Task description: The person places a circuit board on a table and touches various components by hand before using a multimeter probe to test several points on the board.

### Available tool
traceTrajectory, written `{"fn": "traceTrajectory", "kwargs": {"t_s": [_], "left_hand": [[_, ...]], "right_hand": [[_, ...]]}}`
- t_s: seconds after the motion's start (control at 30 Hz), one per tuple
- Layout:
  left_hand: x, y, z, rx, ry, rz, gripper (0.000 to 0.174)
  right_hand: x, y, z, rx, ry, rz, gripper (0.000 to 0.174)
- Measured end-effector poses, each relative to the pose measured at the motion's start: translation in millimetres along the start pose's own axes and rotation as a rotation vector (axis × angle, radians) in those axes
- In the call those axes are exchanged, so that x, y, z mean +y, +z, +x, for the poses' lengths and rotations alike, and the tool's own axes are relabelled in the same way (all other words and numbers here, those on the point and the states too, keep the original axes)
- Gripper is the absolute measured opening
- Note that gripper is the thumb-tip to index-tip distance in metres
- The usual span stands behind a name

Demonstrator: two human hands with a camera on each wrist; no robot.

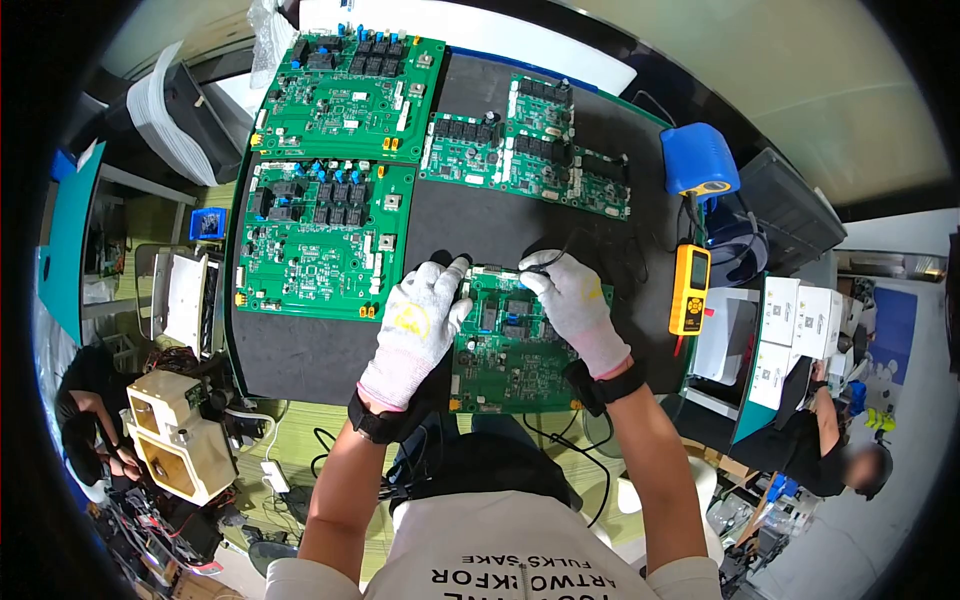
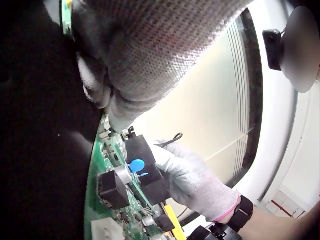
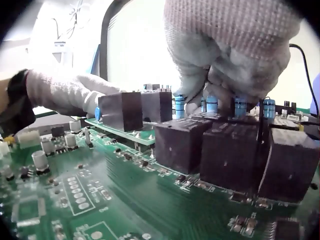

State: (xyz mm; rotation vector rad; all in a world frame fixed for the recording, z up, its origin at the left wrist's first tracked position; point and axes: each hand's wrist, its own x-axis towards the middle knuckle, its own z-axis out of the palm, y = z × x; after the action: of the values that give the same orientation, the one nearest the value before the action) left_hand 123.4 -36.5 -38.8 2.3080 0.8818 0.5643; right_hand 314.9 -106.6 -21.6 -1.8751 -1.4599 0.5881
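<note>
Both hands wear pale knitted gloves and work at the far edge of a green circuit board [image 1: 512, 372] at the near side of the bench. My left hand [image 1: 415, 318] grips the board's far left corner; in the left wrist view its fingertips [image 2: 120, 117] press together at the edge. My right hand [image 1: 572, 300] has its fingers curled down beside blue cylindrical components [image 3: 212, 105], pinching the end of a black cable [image 2: 172, 140]; the cable's tip is hidden. Black relays [image 3: 230, 155] stand on the board, and a smaller board [image 3: 135, 136] sits raised above it.
Two large green boards [image 1: 345, 105] lie at the left. Several smaller boards [image 1: 540, 160] lie together at the back. A yellow handheld meter [image 1: 690, 290] and a blue device [image 1: 700, 160] stand at the right edge of the black mat [image 1: 300, 360]. Other people are at both sides.
</note>
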Motion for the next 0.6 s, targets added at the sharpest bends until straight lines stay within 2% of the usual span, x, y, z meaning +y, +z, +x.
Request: {"fn": "traceTrajectory", "kwargs": {"t_s": [0.6], "left_hand": [[-0.2,0.7,0.2,-0.012,-0.023,0.024,0.048]], "right_hand": [[-3.0,-3.3,3.3,-0.062,-0.045,-0.062,0.012]]}}
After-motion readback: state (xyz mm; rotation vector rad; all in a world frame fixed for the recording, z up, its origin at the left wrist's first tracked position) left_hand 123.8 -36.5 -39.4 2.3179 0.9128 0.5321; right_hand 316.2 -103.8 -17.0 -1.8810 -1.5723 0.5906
